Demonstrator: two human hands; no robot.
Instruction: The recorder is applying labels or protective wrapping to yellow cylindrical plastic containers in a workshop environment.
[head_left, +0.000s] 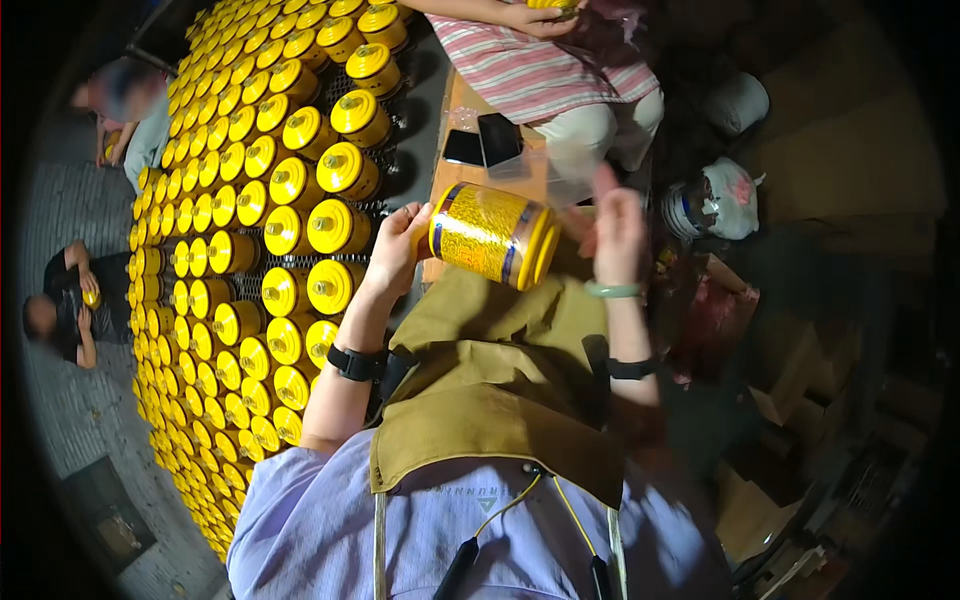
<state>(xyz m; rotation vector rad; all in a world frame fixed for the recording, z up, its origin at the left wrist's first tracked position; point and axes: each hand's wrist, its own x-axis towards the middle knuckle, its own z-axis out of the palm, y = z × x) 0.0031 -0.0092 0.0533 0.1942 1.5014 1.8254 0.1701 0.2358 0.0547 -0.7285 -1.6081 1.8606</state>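
Note:
A yellow cylindrical canister (485, 232) with a glittering gold patterned band and dark blue edge stripes lies tilted on its side above my lap. Its closed end is gripped by my left hand (402, 245), thumb and fingers on the left side. My right hand (618, 235), wearing a pale green bangle (613, 290), is raised just right of the canister and apart from it. Motion smears its fingers, so what they hold, if anything, is unclear. Clear plastic film (570, 183) shows faintly between the canister and the right hand.
Rows of yellow canisters (285, 230) with knobbed lids cover a mesh rack at left. Ahead, two dark phones (482, 143) lie on a wooden bench (448, 180). A person in a striped apron (540, 60) sits opposite; others sit far left. A white bucket (738, 103) and cardboard boxes stand right.

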